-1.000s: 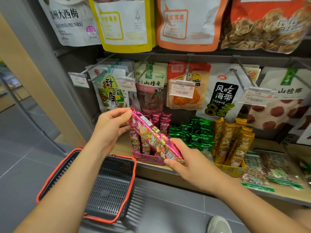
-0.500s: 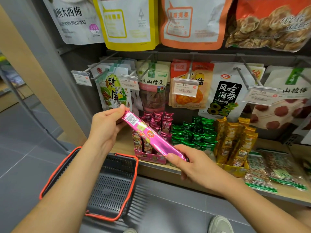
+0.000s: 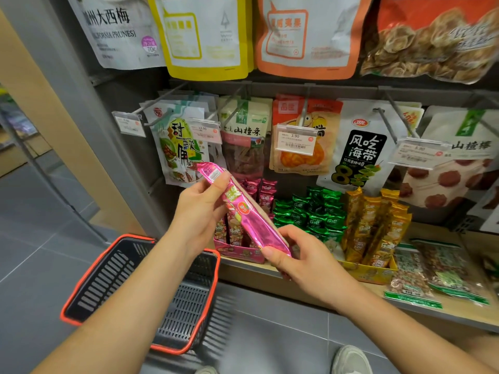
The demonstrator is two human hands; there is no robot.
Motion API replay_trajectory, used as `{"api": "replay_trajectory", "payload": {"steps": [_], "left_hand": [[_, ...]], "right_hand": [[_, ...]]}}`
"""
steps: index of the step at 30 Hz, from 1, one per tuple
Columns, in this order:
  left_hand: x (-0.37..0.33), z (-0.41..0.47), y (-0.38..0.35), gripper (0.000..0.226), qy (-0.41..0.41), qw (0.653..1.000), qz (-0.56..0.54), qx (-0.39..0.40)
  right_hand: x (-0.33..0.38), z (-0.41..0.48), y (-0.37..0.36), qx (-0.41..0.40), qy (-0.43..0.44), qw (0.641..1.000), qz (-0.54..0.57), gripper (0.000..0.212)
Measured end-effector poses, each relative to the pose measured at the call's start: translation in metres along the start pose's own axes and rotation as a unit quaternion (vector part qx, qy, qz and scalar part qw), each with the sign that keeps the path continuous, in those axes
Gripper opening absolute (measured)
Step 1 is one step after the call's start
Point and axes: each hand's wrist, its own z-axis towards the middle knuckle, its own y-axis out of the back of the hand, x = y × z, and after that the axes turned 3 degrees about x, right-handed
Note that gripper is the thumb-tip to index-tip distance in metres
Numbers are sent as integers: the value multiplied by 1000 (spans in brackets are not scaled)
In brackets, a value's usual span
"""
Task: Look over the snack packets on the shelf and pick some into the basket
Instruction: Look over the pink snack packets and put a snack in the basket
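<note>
Steeper now, pink packet (image 3: 244,211): left hand (image 3: 198,211) top end, right hand (image 3: 305,257) bottom.

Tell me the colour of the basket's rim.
The basket has an orange-red rim; it shows best in the head view.

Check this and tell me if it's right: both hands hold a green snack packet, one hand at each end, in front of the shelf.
Not quite: the packet is pink, not green. The green packets sit on the shelf. The head view shows it. The rest stands: the left hand grips the upper end and the right hand the lower end, in front of the shelf.
</note>
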Motion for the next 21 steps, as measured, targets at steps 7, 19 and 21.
{"api": "replay_trajectory", "payload": {"steps": [7,19,21], "left_hand": [[9,-8,-10,44,40,994,54,83],[28,-35,-40,22,-86,876,455,134],[31,-36,-42,29,-95,871,465,130]], "right_hand": [[4,3,7,-17,21,1000,-3,17],[18,19,30,-100,52,992,51,33],[15,19,32,-125,39,989,61,29]]}}
